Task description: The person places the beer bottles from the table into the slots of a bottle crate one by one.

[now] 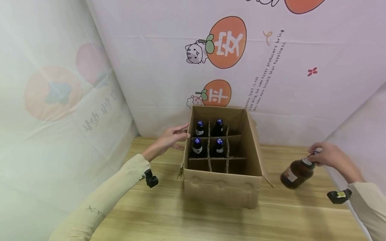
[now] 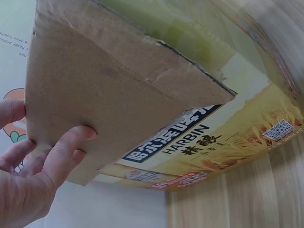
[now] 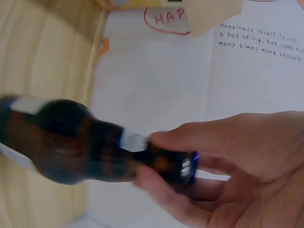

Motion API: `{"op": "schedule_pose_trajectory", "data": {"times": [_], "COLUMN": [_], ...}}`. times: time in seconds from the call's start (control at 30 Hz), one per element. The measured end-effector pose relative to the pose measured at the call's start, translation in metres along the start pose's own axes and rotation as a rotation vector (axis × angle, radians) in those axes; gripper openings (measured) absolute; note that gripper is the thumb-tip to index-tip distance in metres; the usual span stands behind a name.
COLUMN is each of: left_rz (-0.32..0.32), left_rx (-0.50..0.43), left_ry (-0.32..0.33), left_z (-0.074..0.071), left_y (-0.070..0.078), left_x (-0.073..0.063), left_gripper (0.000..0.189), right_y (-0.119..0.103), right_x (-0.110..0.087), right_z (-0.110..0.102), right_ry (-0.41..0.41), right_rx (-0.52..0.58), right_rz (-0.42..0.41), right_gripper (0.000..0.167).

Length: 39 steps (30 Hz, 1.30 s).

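My right hand [image 1: 330,155] grips a brown beer bottle [image 1: 297,174] by its neck, to the right of the carton. In the right wrist view, the thumb and fingers pinch the bottle's neck [image 3: 135,142] just below the blue cap [image 3: 189,166]. The bottle leans in the head view. An open cardboard carton [image 1: 221,185] holds several dark bottles with blue caps [image 1: 219,142] between cardboard dividers [image 1: 218,158]. My left hand [image 1: 169,139] touches the carton's left side with extended fingers. In the left wrist view, they lie against a brown flap [image 2: 109,71].
The carton stands on a wooden table [image 1: 144,211] near the back wall. A white cloth [image 1: 163,67] with orange prints covers that wall, and cloth also hangs at both sides. A carton flap [image 1: 267,180] sticks out at the right.
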<state>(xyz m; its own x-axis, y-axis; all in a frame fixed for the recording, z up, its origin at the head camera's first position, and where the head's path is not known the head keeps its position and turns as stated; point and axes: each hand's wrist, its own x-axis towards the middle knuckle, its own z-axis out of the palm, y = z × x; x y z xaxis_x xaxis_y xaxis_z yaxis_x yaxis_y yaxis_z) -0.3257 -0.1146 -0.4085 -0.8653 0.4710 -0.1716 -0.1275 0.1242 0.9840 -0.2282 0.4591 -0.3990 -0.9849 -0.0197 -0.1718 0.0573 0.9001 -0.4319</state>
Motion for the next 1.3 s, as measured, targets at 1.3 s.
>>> {"op": "schedule_pose_trajectory", "data": {"times": [1.3], "left_rz": [-0.018], "left_rx": [-0.017], "left_ry": [0.013], "left_z": [0.000], "left_y": [0.000], "left_x": [0.001], "left_gripper": [0.069], "right_y": [0.038], "right_x": [0.048], "right_z": [0.074], "right_ry": [0.281], "right_rx": [0.428], "right_rz": [-0.036], "right_gripper": [0.060]}}
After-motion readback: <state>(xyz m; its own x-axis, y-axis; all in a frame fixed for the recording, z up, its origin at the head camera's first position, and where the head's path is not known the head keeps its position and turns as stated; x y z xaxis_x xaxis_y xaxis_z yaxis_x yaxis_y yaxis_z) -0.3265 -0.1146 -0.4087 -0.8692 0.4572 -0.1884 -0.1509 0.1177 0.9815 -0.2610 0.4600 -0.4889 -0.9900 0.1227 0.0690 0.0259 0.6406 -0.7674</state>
